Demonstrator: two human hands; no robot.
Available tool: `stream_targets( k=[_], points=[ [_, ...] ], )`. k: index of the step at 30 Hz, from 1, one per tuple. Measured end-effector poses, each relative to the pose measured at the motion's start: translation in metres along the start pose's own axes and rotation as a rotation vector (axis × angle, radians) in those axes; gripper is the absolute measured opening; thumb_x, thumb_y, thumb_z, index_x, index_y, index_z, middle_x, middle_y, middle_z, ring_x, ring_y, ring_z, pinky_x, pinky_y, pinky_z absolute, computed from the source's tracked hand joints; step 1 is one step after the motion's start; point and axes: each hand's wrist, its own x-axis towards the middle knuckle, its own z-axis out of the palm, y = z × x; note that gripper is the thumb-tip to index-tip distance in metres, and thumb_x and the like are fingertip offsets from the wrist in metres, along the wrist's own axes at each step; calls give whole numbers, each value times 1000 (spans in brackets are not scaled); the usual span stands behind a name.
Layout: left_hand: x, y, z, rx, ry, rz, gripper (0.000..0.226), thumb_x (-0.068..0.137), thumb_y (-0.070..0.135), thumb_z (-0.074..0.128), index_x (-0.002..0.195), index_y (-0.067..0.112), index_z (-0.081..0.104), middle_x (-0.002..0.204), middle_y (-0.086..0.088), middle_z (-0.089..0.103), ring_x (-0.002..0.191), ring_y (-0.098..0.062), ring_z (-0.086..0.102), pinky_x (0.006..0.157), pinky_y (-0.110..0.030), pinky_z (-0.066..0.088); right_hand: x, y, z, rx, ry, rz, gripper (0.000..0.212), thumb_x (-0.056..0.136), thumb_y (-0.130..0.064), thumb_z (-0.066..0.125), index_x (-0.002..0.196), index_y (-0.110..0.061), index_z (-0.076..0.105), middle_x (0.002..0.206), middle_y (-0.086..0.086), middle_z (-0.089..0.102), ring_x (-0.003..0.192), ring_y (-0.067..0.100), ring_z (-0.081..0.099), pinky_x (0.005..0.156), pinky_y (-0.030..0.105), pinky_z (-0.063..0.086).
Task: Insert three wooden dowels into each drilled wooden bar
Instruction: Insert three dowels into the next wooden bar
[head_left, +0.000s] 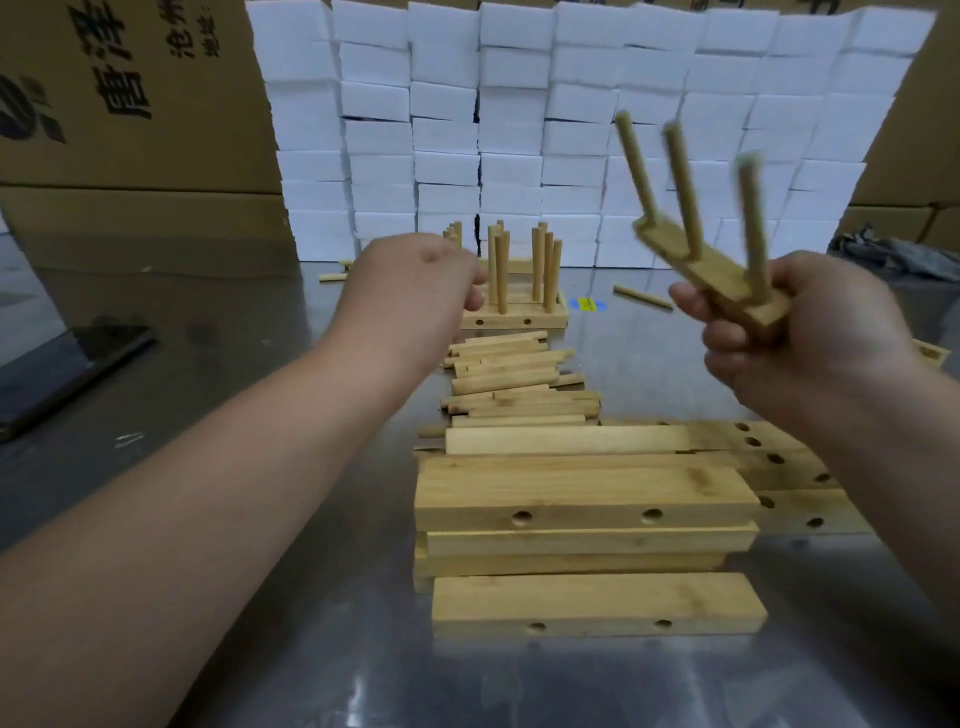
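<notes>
My right hand (800, 327) grips a drilled wooden bar (711, 275) held up in the air and tilted, with three dowels (685, 192) standing out of it, blurred. My left hand (415, 280) hovers over the table with fingers curled, in front of the finished bars with upright dowels (519, 291); whether it holds anything is hidden. A heap of loose dowels (514, 379) lies in the middle. Nearer me sits a stack of drilled bars (587, 499) without dowels.
The table is shiny metal (234, 389). A wall of white foam blocks (519, 130) stands behind, with cardboard boxes (130, 104) at the left. A dark phone (62, 374) lies at the left. One stray dowel (642, 298) lies near a blue sticker (587, 305).
</notes>
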Motion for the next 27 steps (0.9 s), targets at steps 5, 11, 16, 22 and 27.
stream_targets(
  k=[5, 11, 16, 22, 27],
  points=[
    [7, -25, 2, 96, -199, -11, 41, 91, 19, 51, 130, 31, 48, 102, 16, 57, 79, 1, 59, 65, -17, 45, -2, 1, -4, -122, -308, 276, 29, 91, -20, 31, 109, -5, 48, 61, 12, 64, 25, 4, 23, 30, 12, 17],
    [6, -35, 3, 115, -374, 58, 33, 90, 24, 56, 122, 28, 56, 85, 18, 63, 67, 6, 61, 66, -14, 51, -4, 1, -3, -158, -419, 424, 26, 74, -20, 42, 71, 4, 51, 59, 16, 62, 20, 2, 24, 30, 8, 16],
    [12, -40, 2, 46, -209, 70, 29, 86, 25, 62, 115, 24, 62, 86, 19, 64, 59, 8, 59, 55, -4, 46, 2, 4, -4, -32, -319, 333, 41, 97, -32, 31, 97, 4, 50, 74, 21, 70, 27, 4, 34, 28, 10, 29],
    [26, -61, -8, 96, -10, 2, 27, 85, 23, 64, 112, 22, 66, 93, 14, 67, 80, 2, 63, 72, -13, 45, 8, 11, -4, 32, -179, 165, 38, 99, -28, 34, 104, 3, 54, 77, 16, 73, 35, 7, 46, 35, 13, 39],
    [41, -93, -12, 200, 105, -128, 31, 84, 27, 66, 113, 17, 66, 107, 2, 65, 92, -7, 54, 84, -22, 37, 6, 17, 0, -22, -191, 151, 33, 97, -26, 37, 100, 0, 57, 64, 10, 70, 36, 8, 49, 36, 13, 39]
  ],
)
